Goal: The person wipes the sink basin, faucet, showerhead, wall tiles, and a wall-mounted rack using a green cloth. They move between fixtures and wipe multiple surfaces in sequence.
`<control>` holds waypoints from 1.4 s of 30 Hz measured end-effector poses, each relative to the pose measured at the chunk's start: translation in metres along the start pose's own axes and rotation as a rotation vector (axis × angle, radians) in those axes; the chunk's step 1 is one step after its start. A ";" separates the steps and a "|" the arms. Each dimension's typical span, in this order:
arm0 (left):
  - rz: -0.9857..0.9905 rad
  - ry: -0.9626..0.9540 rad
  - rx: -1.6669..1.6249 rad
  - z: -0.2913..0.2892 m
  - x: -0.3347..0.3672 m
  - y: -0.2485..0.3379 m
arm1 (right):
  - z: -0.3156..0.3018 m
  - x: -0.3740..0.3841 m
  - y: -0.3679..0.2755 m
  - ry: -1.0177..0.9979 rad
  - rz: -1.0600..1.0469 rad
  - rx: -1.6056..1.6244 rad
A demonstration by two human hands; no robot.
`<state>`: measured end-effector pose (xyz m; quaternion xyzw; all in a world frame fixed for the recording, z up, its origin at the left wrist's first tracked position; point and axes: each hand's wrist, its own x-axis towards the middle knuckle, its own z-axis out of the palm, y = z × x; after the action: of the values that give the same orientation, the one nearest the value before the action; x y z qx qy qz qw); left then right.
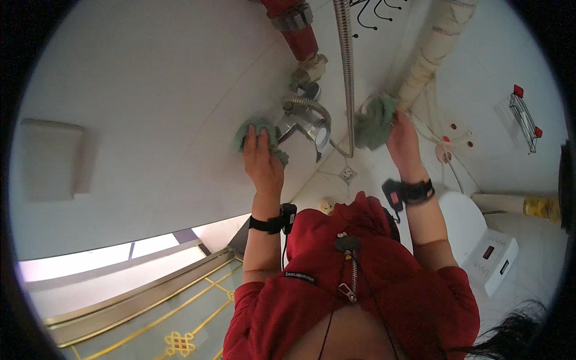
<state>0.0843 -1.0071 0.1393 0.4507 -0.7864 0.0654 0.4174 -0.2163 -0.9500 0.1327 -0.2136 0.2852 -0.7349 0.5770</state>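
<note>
My left hand (263,163) presses a green cloth (282,157) against the pale tiled wall, just left of a chrome mixer tap (307,123). Its fingers lie over the cloth, which bunches out around them. On the other side of the tap, my right hand (405,144) grips a second green cloth (373,124), crumpled and slightly blurred. That cloth hangs beside the metal shower hose (346,66), near a pale wrapped pipe (426,60). Whether it touches the hose or the wall I cannot tell. Each wrist wears a black strap with a small device.
A red pipe fitting (298,39) rises above the tap. Black hooks (375,15) hang at the top, and a wire rack (524,119) is on the right wall. A white toilet-like fixture (489,261) stands lower right. At left are a white wall box (51,159) and a gold-patterned glass panel (162,318).
</note>
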 end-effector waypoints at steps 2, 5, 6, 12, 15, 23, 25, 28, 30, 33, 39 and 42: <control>0.050 0.091 -0.051 0.008 0.002 -0.002 | 0.001 0.031 0.005 -0.059 0.063 0.085; 0.068 0.073 -0.082 0.011 0.000 -0.007 | 0.004 0.060 0.006 -0.276 0.180 0.060; 0.076 0.067 -0.091 0.011 0.000 -0.009 | 0.008 0.066 0.006 -0.318 0.196 0.005; 0.092 0.089 -0.113 0.010 -0.001 -0.006 | 0.052 0.075 -0.002 -0.494 -0.031 -1.395; 0.074 0.088 -0.088 0.015 -0.001 -0.003 | 0.067 0.075 -0.010 -0.400 0.285 -1.153; -0.006 0.152 -0.073 0.023 0.004 0.005 | 0.052 0.090 0.027 -0.212 0.099 -0.972; -0.045 0.170 -0.050 0.024 0.003 0.010 | 0.045 0.099 0.037 -0.185 0.149 -0.394; -0.076 0.174 -0.037 0.023 0.004 0.013 | 0.042 0.116 0.046 -0.150 0.250 -0.083; -0.078 0.182 -0.028 0.023 0.005 0.013 | 0.039 0.127 0.049 -0.319 0.281 0.015; -0.091 0.176 -0.006 0.023 0.003 0.014 | 0.034 0.140 0.052 -0.445 0.318 0.019; -0.171 0.220 -0.006 0.035 -0.003 0.019 | 0.025 0.136 0.060 -0.109 0.446 -0.161; -0.274 0.276 -0.035 0.044 -0.008 0.026 | 0.027 0.124 0.067 -0.343 0.595 -0.046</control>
<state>0.0401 -1.0080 0.1126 0.5330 -0.6540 0.0551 0.5340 -0.1804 -1.0868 0.1067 -0.2544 0.2505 -0.4811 0.8007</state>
